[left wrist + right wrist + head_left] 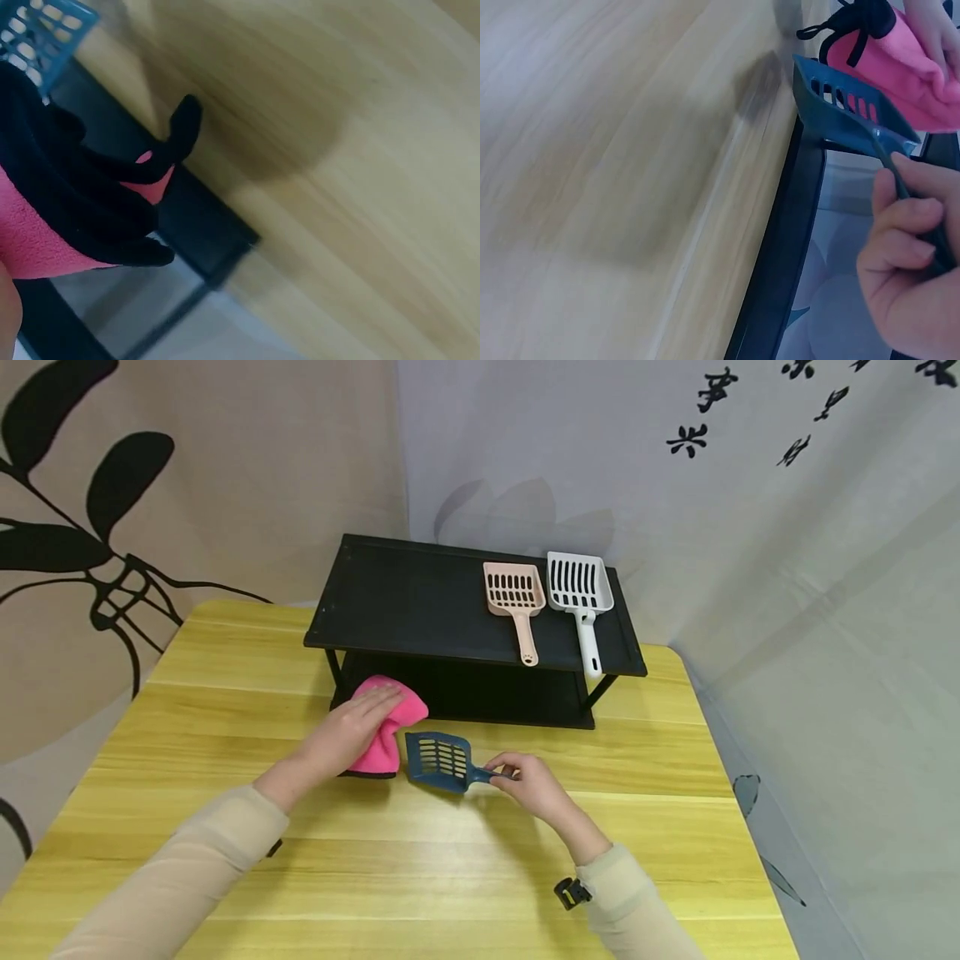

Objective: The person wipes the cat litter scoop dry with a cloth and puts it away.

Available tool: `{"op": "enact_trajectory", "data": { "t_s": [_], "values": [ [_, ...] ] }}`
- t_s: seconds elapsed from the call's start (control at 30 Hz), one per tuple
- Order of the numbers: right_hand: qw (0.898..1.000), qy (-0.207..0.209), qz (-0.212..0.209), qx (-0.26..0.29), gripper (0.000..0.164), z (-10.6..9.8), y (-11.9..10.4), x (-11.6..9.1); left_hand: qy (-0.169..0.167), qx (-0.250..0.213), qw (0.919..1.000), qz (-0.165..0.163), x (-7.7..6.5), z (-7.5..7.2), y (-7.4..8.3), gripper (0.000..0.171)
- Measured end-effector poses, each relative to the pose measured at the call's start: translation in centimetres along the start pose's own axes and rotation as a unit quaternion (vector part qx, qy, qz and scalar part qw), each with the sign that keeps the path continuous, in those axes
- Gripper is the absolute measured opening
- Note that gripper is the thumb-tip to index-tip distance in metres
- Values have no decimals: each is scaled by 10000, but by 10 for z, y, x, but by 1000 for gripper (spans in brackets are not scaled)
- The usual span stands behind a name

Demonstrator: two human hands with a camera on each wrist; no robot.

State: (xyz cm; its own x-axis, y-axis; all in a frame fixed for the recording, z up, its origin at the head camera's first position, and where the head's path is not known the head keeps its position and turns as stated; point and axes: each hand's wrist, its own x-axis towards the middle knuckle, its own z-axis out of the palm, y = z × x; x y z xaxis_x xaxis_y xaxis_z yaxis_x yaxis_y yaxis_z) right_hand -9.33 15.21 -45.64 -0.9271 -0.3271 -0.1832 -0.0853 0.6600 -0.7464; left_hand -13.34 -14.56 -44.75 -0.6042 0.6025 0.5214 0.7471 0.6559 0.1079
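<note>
My left hand [351, 731] grips a pink cloth [384, 752] with a black edge, in front of the black rack's left side. The cloth [45, 240] and its folded black trim fill the left part of the left wrist view, where most of the hand is out of frame. My right hand [534, 787] holds a dark blue slotted litter scoop [442, 763] by its handle, fingers curled round it. The scoop's head [836, 120] is tilted above the table, pointing toward the cloth and close to it. Whether they touch is unclear.
A black two-tier rack [420, 602] stands at the back of the wooden table [360, 877]. On its top shelf lie a pink litter scoop [516, 602] and a white litter scoop [583, 597], handles toward me. Printed cloth curtains [810, 568] hang behind and beside the table.
</note>
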Motion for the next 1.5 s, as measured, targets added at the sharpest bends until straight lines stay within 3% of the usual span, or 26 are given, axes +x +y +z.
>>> {"op": "enact_trajectory", "data": {
  "t_s": [0.13, 0.27, 0.4, 0.67, 0.83, 1.0, 1.23, 1.37, 1.5],
  "values": [
    [9997, 111, -219, -30, 12, 0, -3, 0, -725, -237, 9969, 206, 13, -2, 13, 50],
    [9988, 220, -439, 31, 12, -1, -5, 0, -1453, -488, 9879, 248, 19, -3, 21, 49],
    [9984, 187, -509, 154, 12, -3, -5, -2, -1817, -426, 9822, 219, 18, -3, 21, 48],
    [9982, 84, -285, 528, 14, -14, -2, -5, -1696, -335, 9849, -119, 8, -8, 4, 53],
    [9920, 28, -11, 1258, 20, -23, 4, -3, -1570, -147, 9872, -226, -1, -10, -8, 48],
    [9745, 35, 340, 2219, 30, -34, 5, -2, -1625, -9, 9861, -335, -11, -13, -18, 43],
    [9526, 98, 371, 3019, 31, -46, -10, 2, -1508, 18, 9873, -502, -22, -17, -27, 43],
    [9391, 193, 411, 3406, 31, -51, -24, 8, -1614, 100, 9845, -683, -26, -22, -29, 46],
    [9178, 189, 503, 3933, 31, -54, -40, 15, -1646, 27, 9827, -851, -29, -26, -31, 47]
  ]
}}
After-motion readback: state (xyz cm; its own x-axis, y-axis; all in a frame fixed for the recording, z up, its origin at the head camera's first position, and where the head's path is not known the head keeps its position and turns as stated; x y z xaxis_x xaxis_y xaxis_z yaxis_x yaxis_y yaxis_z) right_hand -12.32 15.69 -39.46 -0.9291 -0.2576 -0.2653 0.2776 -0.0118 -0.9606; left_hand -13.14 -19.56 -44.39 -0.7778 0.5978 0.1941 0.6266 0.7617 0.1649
